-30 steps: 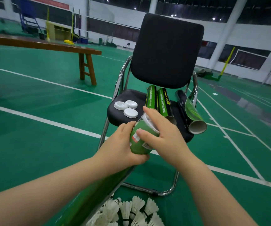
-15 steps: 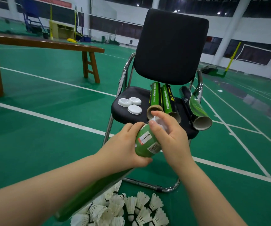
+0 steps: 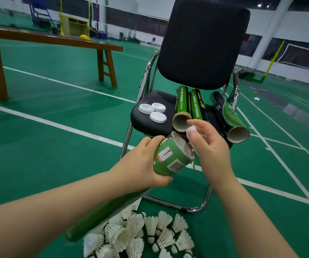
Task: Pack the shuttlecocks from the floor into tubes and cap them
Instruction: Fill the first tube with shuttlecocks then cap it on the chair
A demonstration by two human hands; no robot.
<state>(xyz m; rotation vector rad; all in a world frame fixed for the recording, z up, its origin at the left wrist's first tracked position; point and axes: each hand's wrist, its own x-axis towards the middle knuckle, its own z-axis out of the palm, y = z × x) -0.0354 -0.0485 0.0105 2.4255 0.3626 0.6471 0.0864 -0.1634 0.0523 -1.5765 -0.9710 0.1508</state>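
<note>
Lying nearest: white feathered shuttlecocks (image 3: 150, 233) in a heap on the green court floor (image 3: 57, 164), in front of the chair's base.
Left grip: left hand (image 3: 138, 164) has its fingers curled round the upper end of a green tube (image 3: 168, 161), which slants down towards the heap.
Tube mouth: capped half a second ago, now open with the cardboard rim showing.
Right grip: right hand (image 3: 211, 151) has come off the mouth. Thumb and fingers pinch the white cap (image 3: 191, 130) just beside the rim.
Seat: black chair (image 3: 203, 43) carries three loose caps (image 3: 158, 116), two green tubes (image 3: 182, 107) and a dark tube (image 3: 229, 118), unchanged.
Behind: wooden bench (image 3: 53, 39), well apart at left.
</note>
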